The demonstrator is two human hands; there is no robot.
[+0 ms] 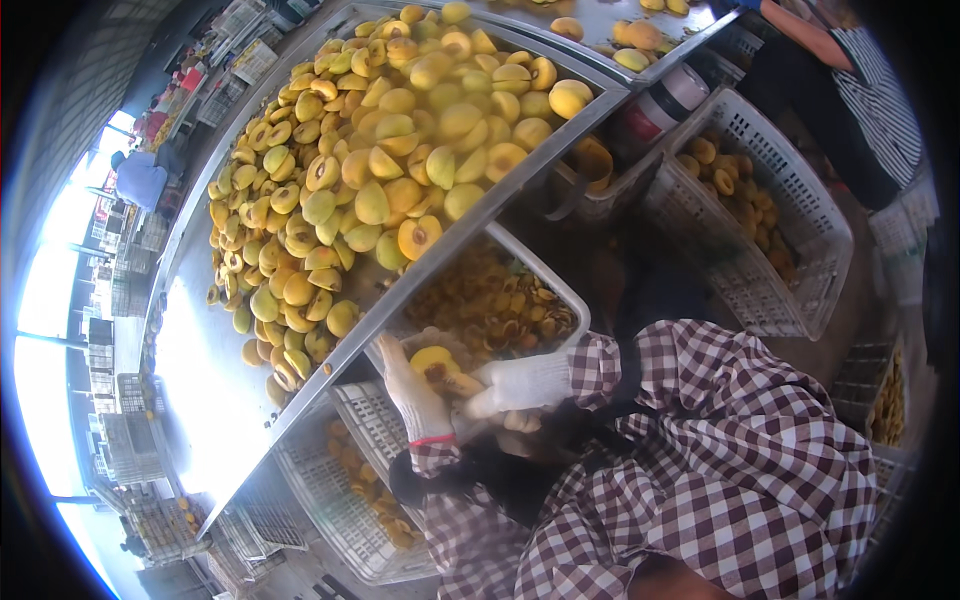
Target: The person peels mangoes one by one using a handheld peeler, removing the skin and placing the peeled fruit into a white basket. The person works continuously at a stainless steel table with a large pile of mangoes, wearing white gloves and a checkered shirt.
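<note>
In a white glove with a red cuff edge, my left hand [412, 390] holds a yellow peach half [433, 361], its cut face and brownish pit hollow turned up. My right hand [517, 386], also white-gloved, has its fingers curled at the near side of that half; whether it grips a small tool cannot be told. Just beyond both hands is a white plastic crate [574, 300] with peel and fruit scraps. A large heap of halved peaches [375, 165] lies on the metal table [480, 217] to the left and ahead.
A crate of fruit [352, 517] stands below the table edge on the left. Another crate with peach halves [825, 225] is at the right, near a co-worker's striped sleeve [874, 97]. A red and white container [667, 101] stands by the table corner. Stacked crates [135, 442] line the far left.
</note>
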